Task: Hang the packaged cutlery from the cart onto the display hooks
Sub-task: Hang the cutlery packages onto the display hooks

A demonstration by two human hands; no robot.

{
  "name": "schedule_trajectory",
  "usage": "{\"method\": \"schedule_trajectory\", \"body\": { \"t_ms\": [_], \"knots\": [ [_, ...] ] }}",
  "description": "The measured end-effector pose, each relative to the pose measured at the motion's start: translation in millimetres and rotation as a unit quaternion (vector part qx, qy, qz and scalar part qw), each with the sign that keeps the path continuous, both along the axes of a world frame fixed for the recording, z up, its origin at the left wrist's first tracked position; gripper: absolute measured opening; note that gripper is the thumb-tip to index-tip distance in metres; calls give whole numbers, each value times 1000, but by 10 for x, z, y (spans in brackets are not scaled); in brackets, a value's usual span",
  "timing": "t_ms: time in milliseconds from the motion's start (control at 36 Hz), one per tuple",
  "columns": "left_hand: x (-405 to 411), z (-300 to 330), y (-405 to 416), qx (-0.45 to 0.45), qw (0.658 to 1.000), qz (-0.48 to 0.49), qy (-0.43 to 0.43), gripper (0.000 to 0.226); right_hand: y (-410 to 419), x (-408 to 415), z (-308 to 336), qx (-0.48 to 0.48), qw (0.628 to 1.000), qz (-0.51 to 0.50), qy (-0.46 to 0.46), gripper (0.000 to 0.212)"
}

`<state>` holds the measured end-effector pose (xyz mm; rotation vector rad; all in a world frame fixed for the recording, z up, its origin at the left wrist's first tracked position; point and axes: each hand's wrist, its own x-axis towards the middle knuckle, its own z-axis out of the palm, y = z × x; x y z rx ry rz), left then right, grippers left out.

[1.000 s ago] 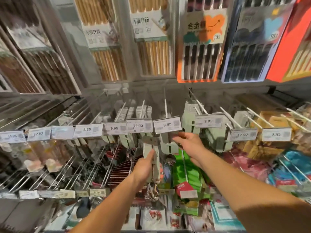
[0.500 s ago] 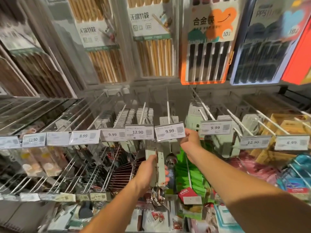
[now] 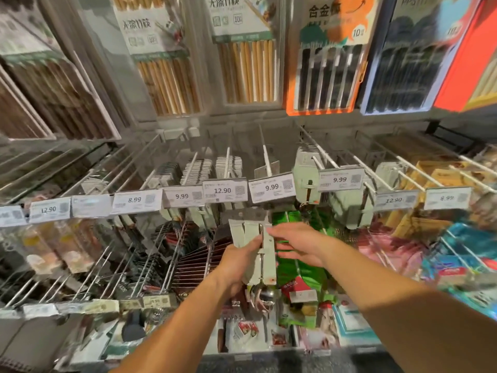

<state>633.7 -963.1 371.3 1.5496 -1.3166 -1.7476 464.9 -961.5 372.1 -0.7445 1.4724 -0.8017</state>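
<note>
My left hand grips a small bunch of packaged cutlery, pale green cards with metal spoons hanging below, held upright under the middle row of hooks. My right hand is beside the cards with straight fingers, its fingertips touching the top of the front card. Straight above stands a white display hook with a 9.99 price tag at its tip and one card at its back. More green cutlery packs hang on the hook to the right.
Rows of hooks with price tags run left and right, several holding grey carded packs. Boxed chopsticks fill the shelf above. Lower hooks carry green packs and other goods. The cart is out of view.
My right hand has come down from the 9.99 tag to the cards in my left hand. My left hand has shifted slightly right and lower with the packs.
</note>
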Motion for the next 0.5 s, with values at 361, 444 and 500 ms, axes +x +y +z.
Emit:
{"method": "schedule_trajectory", "body": {
  "t_ms": [361, 444, 500],
  "knots": [
    [33, -63, 151, -14, 998, 24, 52, 52, 376, 29, -13, -84, 990, -74, -85, 27],
    [131, -27, 141, -26, 997, 35, 61, 50, 351, -11, 11, -111, 987, -93, -74, 33],
    [187, -27, 123, -11, 995, 51, 90, 56, 325, 5, 74, -133, 980, -128, -70, 22]
  ]
}}
